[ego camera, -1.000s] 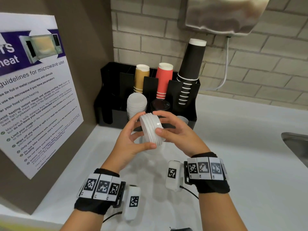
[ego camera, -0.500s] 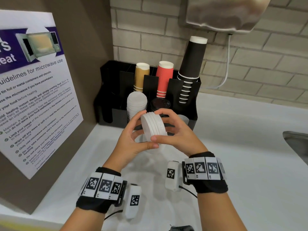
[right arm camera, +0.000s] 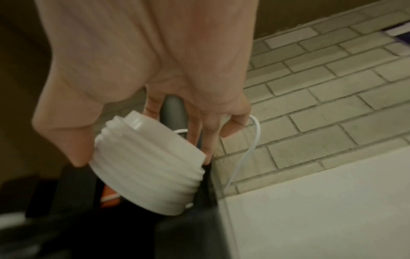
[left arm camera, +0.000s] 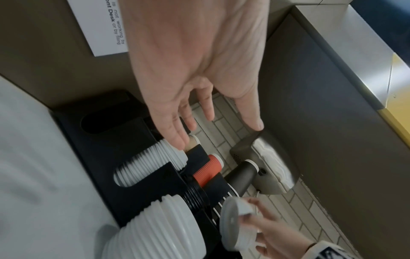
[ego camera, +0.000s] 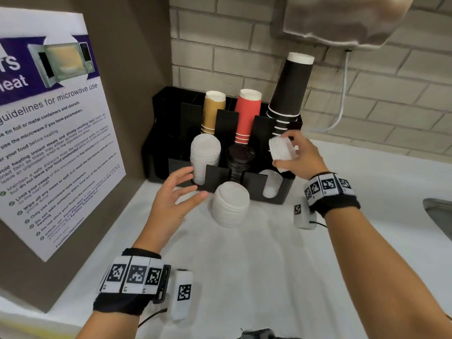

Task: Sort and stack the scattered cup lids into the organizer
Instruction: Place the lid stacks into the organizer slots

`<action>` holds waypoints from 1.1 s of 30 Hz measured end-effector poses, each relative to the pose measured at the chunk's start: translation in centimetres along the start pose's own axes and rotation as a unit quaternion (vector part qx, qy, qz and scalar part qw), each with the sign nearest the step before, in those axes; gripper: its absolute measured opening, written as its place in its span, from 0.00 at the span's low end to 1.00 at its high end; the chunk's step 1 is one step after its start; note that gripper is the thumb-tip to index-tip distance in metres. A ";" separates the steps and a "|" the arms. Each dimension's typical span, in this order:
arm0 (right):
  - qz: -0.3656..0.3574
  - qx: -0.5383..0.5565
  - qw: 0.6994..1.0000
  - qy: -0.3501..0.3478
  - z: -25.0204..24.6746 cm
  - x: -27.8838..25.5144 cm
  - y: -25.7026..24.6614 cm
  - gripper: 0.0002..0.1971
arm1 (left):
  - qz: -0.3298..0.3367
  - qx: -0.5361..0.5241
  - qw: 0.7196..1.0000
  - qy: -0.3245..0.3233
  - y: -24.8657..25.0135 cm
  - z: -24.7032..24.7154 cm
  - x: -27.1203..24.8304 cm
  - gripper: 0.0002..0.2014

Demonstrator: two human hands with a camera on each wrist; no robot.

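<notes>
My right hand (ego camera: 291, 152) grips a short stack of white lids (ego camera: 281, 149) (right arm camera: 150, 164) (left arm camera: 235, 222) above the right front slot of the black organizer (ego camera: 281, 189). That slot holds a few white lids (ego camera: 270, 184). My left hand (ego camera: 181, 189) (left arm camera: 199, 108) hovers open and empty in front of the organizer's left front slot, which holds a tall stack of white lids (ego camera: 204, 157). The middle front slot holds black lids (ego camera: 239, 162). Another stack of white lids (ego camera: 231, 204) (left arm camera: 155, 231) stands on the white counter (ego camera: 244, 265) just before the organizer.
Brown cups (ego camera: 212, 111), red cups (ego camera: 247, 113) and black cups (ego camera: 291, 89) stand upside down in the back slots. A poster (ego camera: 49, 133) covers the left wall. A wall dispenser (ego camera: 342, 18) with a cable (ego camera: 342, 94) hangs above. A sink edge (ego camera: 440, 214) lies right.
Both hands held the lid stack together before the organizer. Now the left hand has let go and dropped back left, while the right hand carried the stack right, over the right slot.
</notes>
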State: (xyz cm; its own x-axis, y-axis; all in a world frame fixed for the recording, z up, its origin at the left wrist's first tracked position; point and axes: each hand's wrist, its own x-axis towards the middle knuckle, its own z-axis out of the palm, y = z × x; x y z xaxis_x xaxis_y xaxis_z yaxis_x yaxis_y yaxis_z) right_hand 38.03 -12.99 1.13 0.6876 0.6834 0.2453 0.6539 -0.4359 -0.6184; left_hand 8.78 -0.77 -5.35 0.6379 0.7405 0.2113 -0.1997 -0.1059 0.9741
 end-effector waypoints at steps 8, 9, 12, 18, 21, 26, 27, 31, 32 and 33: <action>-0.029 -0.219 0.971 -0.087 1.8 1.3 0.5 0.36 | -0.009 0.018 1.000 0.010 0.4 -0.5 -0.1 0.24; -0.029 -0.227 0.969 -0.088 1.8 1.3 0.5 0.37 | -0.010 0.020 1.000 0.011 0.4 -0.6 -0.1 0.24; -0.032 -0.233 0.967 -0.094 1.9 1.3 0.5 0.38 | -0.012 0.029 0.999 0.014 0.4 -0.6 -0.1 0.25; -0.062 -0.294 0.945 -0.127 1.9 1.1 0.4 0.37 | -0.018 0.037 0.999 0.018 0.5 -0.4 -0.2 0.25; -0.072 -0.300 0.941 -0.143 1.8 1.2 0.2 0.35 | -0.023 0.037 0.999 0.014 0.6 -0.1 -0.3 0.25; -0.096 -0.311 0.932 -0.159 2.2 1.6 -0.1 0.32 | -0.028 0.043 0.998 0.019 0.6 -0.1 -0.5 0.23; -0.100 -0.316 0.930 -0.159 2.3 1.8 -0.1 0.32 | -0.029 0.043 0.998 0.022 0.6 -0.2 -0.5 0.22; -0.102 -0.337 0.921 -0.166 2.3 2.0 -0.2 0.30 | -0.030 0.047 0.998 0.030 0.6 -0.5 -0.5 0.21; -0.098 -0.342 0.919 -0.168 2.2 2.0 -0.3 0.31 | -0.030 0.048 0.998 0.029 0.6 -0.5 -0.5 0.21; -0.093 -0.345 0.919 -0.169 2.2 2.0 -0.4 0.34 | -0.029 0.049 0.998 0.028 0.6 -0.5 -0.5 0.21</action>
State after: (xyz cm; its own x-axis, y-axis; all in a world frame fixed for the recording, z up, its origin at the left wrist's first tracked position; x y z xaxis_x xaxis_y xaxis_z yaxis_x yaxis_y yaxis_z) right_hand 38.51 -10.15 0.24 0.4825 0.8757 -0.0189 0.8749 -0.4807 0.0590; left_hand 7.94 -0.90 -4.96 0.6023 0.7834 0.1531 -0.0881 -0.1254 0.9882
